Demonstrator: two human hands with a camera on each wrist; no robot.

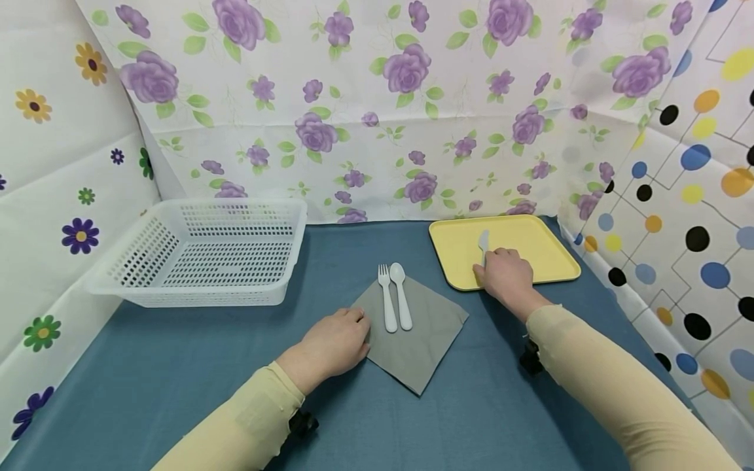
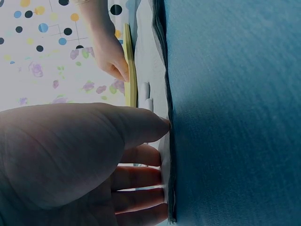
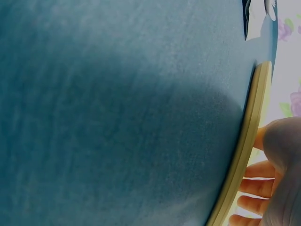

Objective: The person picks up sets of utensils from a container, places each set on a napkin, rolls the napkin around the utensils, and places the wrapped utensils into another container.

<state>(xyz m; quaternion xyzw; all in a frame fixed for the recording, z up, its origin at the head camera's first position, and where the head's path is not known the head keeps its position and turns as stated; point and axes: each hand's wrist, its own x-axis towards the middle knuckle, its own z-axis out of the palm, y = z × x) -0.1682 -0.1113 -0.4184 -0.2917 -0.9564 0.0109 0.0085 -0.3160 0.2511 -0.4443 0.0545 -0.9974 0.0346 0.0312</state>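
Your right hand [image 1: 506, 271] is covering the handle of a white knife [image 1: 484, 241] in the left half of the yellow tray [image 1: 544, 243]; whether its fingers are clamping cannot be told. The blade is pointing away from you, its long axis running nearly straight forward. You are probably handling light, stiff, slightly slippery plastic, mid-handle likely offering the surest hold. Your left hand [image 1: 334, 341], fingers apart and fairly straight, is touching the grey cloth [image 1: 432, 327].
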